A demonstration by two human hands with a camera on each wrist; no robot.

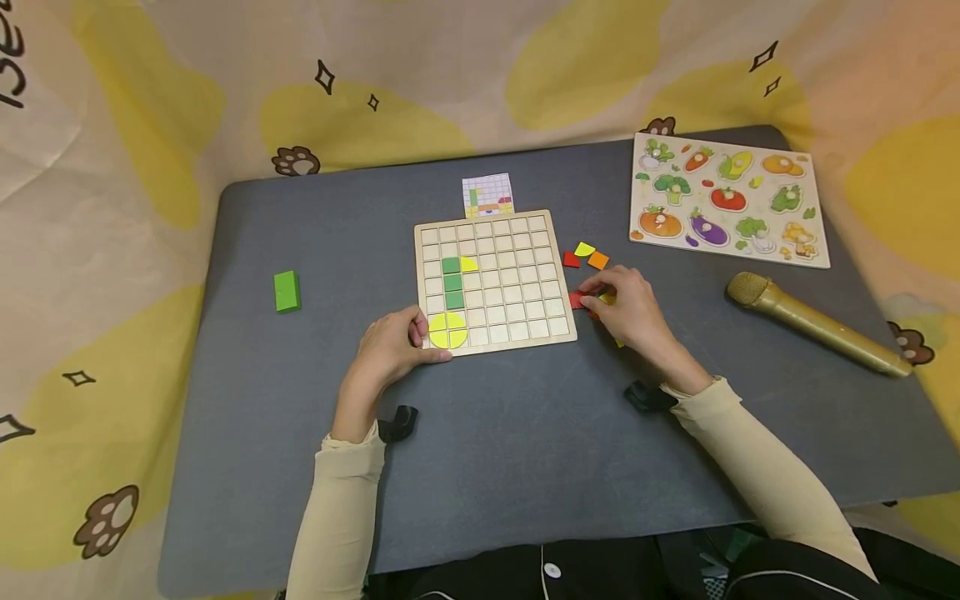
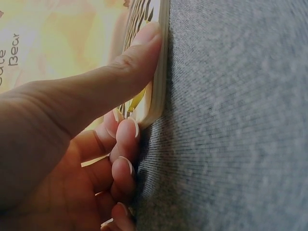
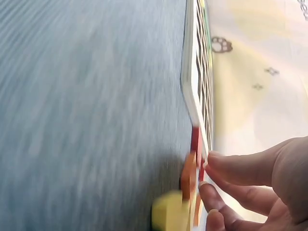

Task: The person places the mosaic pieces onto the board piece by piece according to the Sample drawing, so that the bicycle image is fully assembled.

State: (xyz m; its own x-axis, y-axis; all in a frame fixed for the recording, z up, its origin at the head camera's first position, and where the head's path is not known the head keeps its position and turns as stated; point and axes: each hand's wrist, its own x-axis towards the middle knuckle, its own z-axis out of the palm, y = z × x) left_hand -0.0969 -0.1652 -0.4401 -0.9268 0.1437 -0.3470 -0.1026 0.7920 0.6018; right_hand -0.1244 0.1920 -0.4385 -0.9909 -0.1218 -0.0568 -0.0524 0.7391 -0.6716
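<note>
A wooden grid board (image 1: 501,277) lies on the table, with green square tiles (image 1: 453,282), a yellow quarter-circle tile (image 1: 468,264) and a yellow circle of quarter tiles (image 1: 447,330) on it. My left hand (image 1: 386,346) grips the board's near left corner; in the left wrist view the thumb (image 2: 139,53) lies along its edge and the other fingers curl by the corner. Beside the board's right edge, my right hand (image 1: 630,308) pinches a red tile (image 1: 576,300) between thumb and fingertips. Orange and yellow pieces lie under that hand, partly hidden.
Behind the board lies a small pattern card (image 1: 487,196). Loose red, yellow and orange tiles (image 1: 597,260) lie to its right. A vegetable puzzle board (image 1: 731,200) and a gold microphone (image 1: 821,325) are farther right. At the left stands a green block (image 1: 287,292).
</note>
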